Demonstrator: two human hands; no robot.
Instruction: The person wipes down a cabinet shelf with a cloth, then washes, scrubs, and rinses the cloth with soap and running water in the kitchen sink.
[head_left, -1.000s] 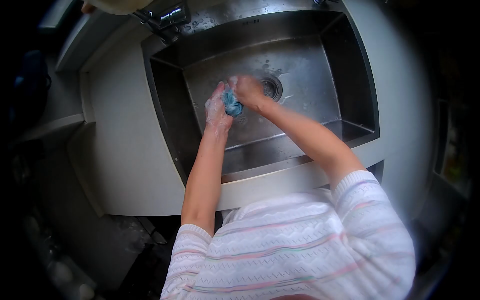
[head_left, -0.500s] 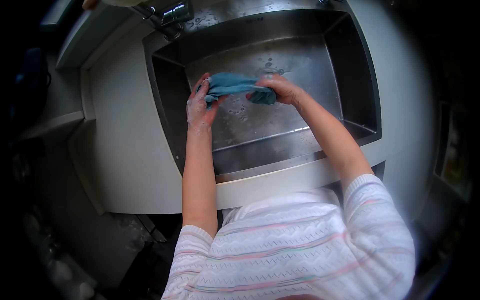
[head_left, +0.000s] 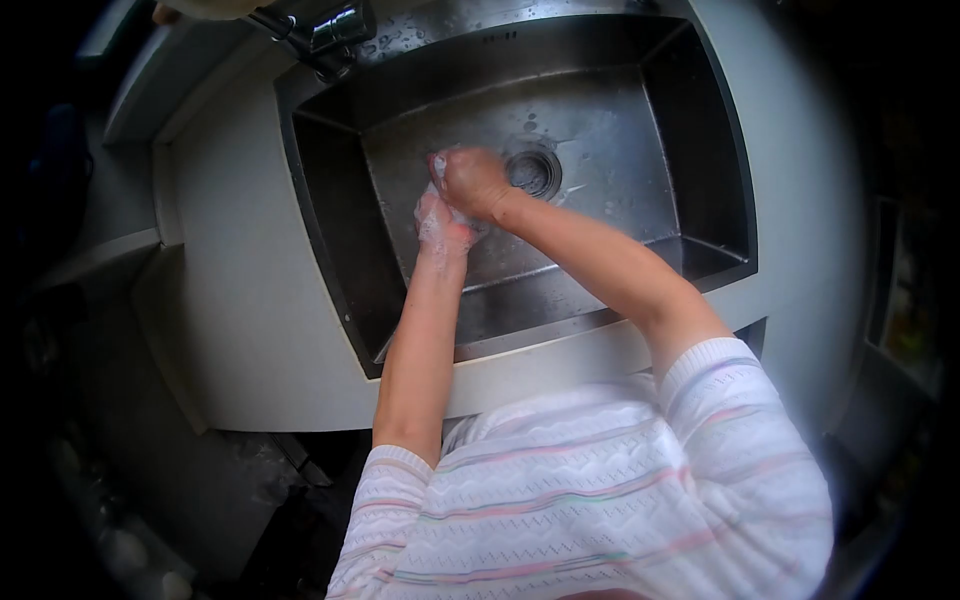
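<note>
My left hand (head_left: 443,222) is over the left part of the metal sink (head_left: 620,150), wet and covered with soap suds. Pressed against it from above is my right hand (head_left: 472,182), its fingers curled in a fist. The two hands meet, and white foam shows between them. Whatever they hold is hidden; the blue cloth does not show in the present view. Just right of my right hand lies the round drain (head_left: 533,172).
A dark metal faucet (head_left: 330,40) stands at the sink's back left corner. Pale countertop (head_left: 240,250) surrounds the sink. Water drops lie on the metal rim by the faucet.
Both hands have come together; my right hand moved left, my left hand slightly right and down. The blue cloth stretched between them has gone from sight, and the drain is now uncovered.
</note>
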